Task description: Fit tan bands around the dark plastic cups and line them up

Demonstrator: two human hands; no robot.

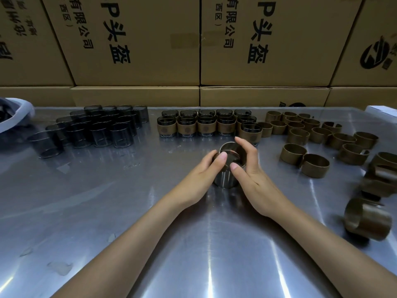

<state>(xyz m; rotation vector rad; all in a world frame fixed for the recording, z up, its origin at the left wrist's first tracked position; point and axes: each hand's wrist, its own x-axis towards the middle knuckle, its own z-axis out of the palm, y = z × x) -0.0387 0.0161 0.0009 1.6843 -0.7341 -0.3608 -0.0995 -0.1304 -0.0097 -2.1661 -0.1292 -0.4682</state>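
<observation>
Cup [228, 179] stands upright mid-table between both hands, band [238, 154] at its rim, left hand [198, 175] and right hand [250, 171] curled round it, finished row [206, 125] straight beyond, loose bands [309, 138] to the right.

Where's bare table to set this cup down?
Free: steel table in front of the bare dark plastic cups, left of the hands, and the near strip between the forearms. Crowded: banded cups behind, loose tan bands along the right.
</observation>
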